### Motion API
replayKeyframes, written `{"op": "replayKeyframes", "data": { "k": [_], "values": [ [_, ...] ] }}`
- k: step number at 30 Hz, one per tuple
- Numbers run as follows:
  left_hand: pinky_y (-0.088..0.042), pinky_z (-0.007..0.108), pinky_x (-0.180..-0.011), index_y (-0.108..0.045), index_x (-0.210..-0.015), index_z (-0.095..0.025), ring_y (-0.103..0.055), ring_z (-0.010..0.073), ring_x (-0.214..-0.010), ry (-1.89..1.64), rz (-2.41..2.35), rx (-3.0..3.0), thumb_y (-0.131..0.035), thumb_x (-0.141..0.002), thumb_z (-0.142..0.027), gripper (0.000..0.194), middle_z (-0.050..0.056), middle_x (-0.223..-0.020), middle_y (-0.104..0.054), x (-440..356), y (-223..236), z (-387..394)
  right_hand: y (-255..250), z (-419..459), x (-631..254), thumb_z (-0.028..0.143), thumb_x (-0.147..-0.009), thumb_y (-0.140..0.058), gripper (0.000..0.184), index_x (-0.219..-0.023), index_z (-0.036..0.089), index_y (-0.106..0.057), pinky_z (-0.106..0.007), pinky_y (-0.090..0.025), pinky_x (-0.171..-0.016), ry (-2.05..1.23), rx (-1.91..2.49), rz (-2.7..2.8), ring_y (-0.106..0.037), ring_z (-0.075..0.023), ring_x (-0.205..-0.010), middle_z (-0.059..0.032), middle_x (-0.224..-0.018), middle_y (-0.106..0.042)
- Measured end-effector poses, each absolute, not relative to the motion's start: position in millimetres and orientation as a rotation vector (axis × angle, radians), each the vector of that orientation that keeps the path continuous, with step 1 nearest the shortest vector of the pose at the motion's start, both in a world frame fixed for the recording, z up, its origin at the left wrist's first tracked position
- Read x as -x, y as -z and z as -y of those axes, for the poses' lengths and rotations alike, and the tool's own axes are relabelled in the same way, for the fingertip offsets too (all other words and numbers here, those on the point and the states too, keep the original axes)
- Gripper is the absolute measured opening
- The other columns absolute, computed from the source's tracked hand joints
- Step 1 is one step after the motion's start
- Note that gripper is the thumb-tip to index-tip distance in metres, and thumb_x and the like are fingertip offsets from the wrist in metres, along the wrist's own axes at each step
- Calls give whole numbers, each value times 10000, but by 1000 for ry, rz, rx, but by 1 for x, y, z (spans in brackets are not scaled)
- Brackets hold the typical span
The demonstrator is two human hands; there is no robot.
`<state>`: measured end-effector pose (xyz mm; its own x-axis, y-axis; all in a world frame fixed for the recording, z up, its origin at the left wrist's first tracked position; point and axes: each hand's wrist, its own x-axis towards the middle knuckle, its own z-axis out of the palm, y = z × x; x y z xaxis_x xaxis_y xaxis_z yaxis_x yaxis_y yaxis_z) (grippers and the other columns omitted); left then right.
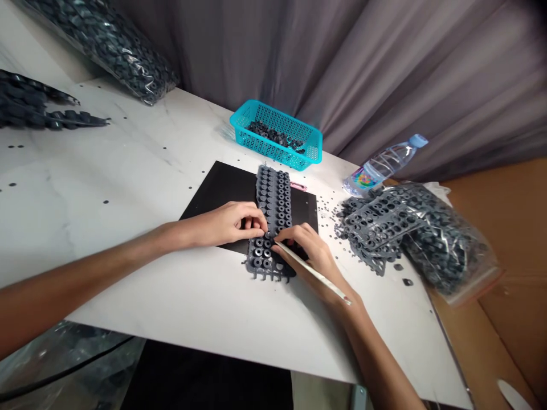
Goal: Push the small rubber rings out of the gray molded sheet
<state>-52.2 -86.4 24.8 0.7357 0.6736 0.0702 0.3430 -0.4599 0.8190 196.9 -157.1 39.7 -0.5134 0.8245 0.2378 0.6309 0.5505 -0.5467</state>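
A dark grey moulded rubber sheet (274,199) with rows of round ring-shaped parts lies lengthwise in front of me, across a black mat (222,188). My left hand (239,223) rests over its left side, thumb and forefinger pinched at one of the rings; what is between the fingertips is hidden. From the right, my right hand (310,250) holds a slim white pen-like tool (320,277), whose fine tip is hidden by the fingers at the sheet. The near end of the sheet shows open-topped rings and a row of small tabs.
Behind the mat stands a turquoise basket (277,154) with small black parts. A pink cutter (298,186) lies beside the sheet. At right are a water bottle (384,165), stacked perforated sheets (376,222) and a bag of parts (448,245). Another filled bag (123,54) lies back left.
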Motion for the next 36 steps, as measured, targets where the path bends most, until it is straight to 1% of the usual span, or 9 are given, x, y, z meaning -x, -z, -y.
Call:
{"op": "replayKeyframes", "data": {
  "k": [4,9,14,18,24,27,30,33,36],
  "values": [
    [-421,238,-653,-744,-1089,-209,-532,102,-736,-484,-759,-2112,-637,-943,-280,194,32,-1043,-653,53,-25,87,-39,157,-199,311,-985,-638,123,-1084,241,-657,-336,-518,-842,-516,1156,2349,-570,-203,-909,-46,-1020,-707],
    [-431,242,-668,-745,-1089,-196,-559,112,-774,-479,-762,-2103,-634,-952,-294,202,36,-1027,-651,52,-27,89,-33,156,-198,324,-983,-642,121,-1065,237,-658,-324,-516,-821,-445,1132,2360,-566,-198,-886,-42,-1002,-708],
    [-434,241,-677,-747,-1069,-180,-569,109,-783,-492,-766,-2083,-643,-950,-292,193,34,-1012,-652,51,-28,89,-26,154,-197,367,-996,-615,141,-1030,240,-666,-321,-521,-786,-279,1144,2378,-583,-195,-848,-43,-959,-709],
    [-435,239,-672,-747,-1065,-182,-566,110,-777,-494,-767,-2077,-643,-952,-310,200,35,-1003,-652,51,-27,90,-23,156,-193,383,-1004,-598,163,-1062,244,-660,-310,-536,-787,-177,1191,2381,-616,-197,-891,-46,-990,-710],
    [-431,246,-662,-748,-1048,-182,-540,108,-741,-495,-797,-2089,-654,-947,-354,221,31,-978,-652,50,-28,90,-23,161,-186,310,-1023,-573,195,-1169,209,-654,-315,-530,-782,108,1191,2453,-620,-205,-910,-59,-1018,-711],
    [-441,250,-671,-747,-1045,-181,-555,114,-755,-491,-794,-2084,-658,-942,-359,223,32,-971,-652,50,-28,90,-22,162,-183,250,-1027,-559,180,-1168,182,-649,-327,-519,-777,281,1152,2507,-612,-205,-876,-60,-1001,-715],
    [-451,257,-688,-746,-1050,-187,-577,123,-779,-494,-787,-2089,-658,-939,-377,237,35,-979,-659,51,-27,89,-21,163,-179,220,-1031,-538,175,-1153,151,-642,-346,-513,-801,378,1155,2544,-609,-217,-887,-75,-1010,-712],
    [-455,259,-693,-746,-1050,-190,-589,126,-791,-502,-793,-2098,-665,-933,-402,255,33,-980,-659,51,-25,88,-21,164,-178,226,-1037,-521,182,-1141,137,-642,-354,-513,-805,387,1168,2544,-611,-224,-900,-89,-1026,-711],
    [-454,262,-689,-750,-1050,-195,-589,127,-787,-502,-795,-2107,-673,-925,-426,274,28,-963,-650,50,-25,88,-26,163,-183,261,-1037,-537,186,-1138,167,-662,-337,-517,-766,259,1155,2505,-620,-210,-876,-76,-1001,-724]
  ]
}}
